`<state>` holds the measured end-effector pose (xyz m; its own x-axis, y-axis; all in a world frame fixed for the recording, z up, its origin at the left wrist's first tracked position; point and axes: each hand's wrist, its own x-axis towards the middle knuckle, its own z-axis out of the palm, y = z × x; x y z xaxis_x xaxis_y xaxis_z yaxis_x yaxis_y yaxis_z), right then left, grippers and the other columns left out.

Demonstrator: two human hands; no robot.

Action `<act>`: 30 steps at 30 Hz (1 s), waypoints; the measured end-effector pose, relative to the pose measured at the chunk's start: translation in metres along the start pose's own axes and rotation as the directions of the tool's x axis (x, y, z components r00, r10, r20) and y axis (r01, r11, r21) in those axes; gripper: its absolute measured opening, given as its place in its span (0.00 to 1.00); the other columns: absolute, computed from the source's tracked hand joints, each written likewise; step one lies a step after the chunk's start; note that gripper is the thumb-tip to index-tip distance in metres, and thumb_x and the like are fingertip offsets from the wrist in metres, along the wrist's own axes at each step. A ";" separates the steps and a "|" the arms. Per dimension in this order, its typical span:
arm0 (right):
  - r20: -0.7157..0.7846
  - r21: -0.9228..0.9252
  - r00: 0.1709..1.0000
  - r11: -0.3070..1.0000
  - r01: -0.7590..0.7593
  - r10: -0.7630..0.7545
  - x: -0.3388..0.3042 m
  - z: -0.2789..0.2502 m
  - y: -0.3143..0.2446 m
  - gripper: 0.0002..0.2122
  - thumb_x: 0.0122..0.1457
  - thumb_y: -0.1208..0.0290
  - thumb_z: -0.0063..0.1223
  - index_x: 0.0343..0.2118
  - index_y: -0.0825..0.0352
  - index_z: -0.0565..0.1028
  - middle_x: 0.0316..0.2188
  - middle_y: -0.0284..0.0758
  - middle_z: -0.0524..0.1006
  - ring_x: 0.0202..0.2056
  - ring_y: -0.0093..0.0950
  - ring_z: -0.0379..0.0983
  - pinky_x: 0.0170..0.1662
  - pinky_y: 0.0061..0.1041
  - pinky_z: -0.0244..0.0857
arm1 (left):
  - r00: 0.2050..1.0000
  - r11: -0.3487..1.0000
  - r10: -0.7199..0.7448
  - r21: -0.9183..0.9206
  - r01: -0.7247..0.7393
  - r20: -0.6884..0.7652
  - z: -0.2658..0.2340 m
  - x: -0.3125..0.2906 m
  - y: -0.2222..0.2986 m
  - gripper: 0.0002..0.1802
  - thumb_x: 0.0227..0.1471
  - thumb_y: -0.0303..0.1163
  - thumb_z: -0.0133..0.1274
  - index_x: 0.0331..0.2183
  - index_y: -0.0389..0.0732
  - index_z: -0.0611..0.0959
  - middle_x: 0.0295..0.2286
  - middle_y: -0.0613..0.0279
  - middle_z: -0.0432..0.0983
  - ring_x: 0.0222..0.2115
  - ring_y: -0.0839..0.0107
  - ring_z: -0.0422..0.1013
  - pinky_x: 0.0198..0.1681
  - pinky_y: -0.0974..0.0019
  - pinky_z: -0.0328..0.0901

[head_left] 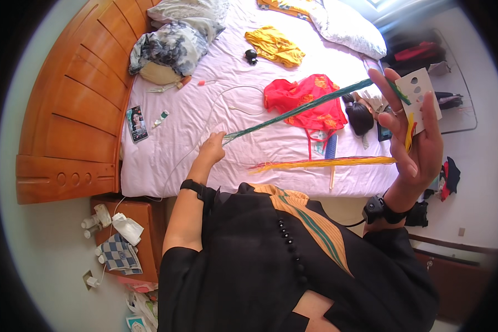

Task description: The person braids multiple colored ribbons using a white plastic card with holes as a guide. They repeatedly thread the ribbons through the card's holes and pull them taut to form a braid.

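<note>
A bundle of green thread [310, 105] is stretched on a slant above the bed. My left hand [211, 150] pinches its lower end. My right hand [418, 146], raised at the right, has the other end running between its fingers. That same hand grips a white card [418, 88] with several punched holes, and green and yellow strands pass by it. A second bundle, of yellow and red thread [326, 162], extends leftward from my right hand, and its loose end hangs free in front of me.
The bed [193, 110] holds red cloth [304, 99], yellow cloth [275, 45], a phone [137, 124], a blue comb [331, 146] and a dark hairpiece or doll's head [359, 117]. A thin white cable crosses the sheet. At the lower left stands a cluttered wooden nightstand [155, 232].
</note>
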<state>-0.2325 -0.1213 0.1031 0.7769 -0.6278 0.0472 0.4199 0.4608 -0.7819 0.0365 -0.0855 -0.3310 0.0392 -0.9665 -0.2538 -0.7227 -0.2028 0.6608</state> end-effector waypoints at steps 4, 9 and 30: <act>0.048 0.009 0.999 1.000 0.006 -0.006 0.000 0.000 -0.002 0.30 0.65 0.53 0.19 0.60 0.74 0.39 0.62 0.54 0.35 0.54 0.49 0.60 0.20 0.29 0.75 | 0.886 0.946 -0.278 -0.053 0.319 0.370 -0.010 0.001 0.008 0.26 0.41 0.27 0.49 0.47 0.44 0.71 0.39 0.46 0.74 0.43 0.51 0.70 0.47 0.54 0.63; 0.057 0.010 0.998 1.000 0.017 -0.018 0.000 0.002 -0.003 0.30 0.65 0.53 0.19 0.60 0.75 0.38 0.62 0.55 0.35 0.54 0.50 0.60 0.18 0.28 0.75 | 0.954 0.977 -0.214 0.069 0.204 0.212 -0.001 -0.003 0.004 0.29 0.38 0.24 0.53 0.48 0.41 0.71 0.37 0.47 0.75 0.40 0.52 0.71 0.43 0.59 0.67; 0.124 -0.120 0.992 0.992 0.037 -0.022 -0.009 0.018 -0.025 0.29 0.65 0.56 0.19 0.61 0.67 0.31 0.64 0.45 0.30 0.55 0.47 0.60 0.22 0.34 0.75 | 0.888 0.616 0.435 -0.770 -0.169 0.152 0.040 0.016 0.087 0.15 0.44 0.22 0.55 0.39 0.36 0.77 0.28 0.63 0.77 0.20 0.79 0.68 0.27 0.74 0.65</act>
<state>-0.2419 -0.1159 0.1335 0.8200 -0.5548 0.1411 0.3890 0.3593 -0.8483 -0.0531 -0.1121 -0.3056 -0.3845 -0.9220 -0.0457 0.0795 -0.0824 0.9934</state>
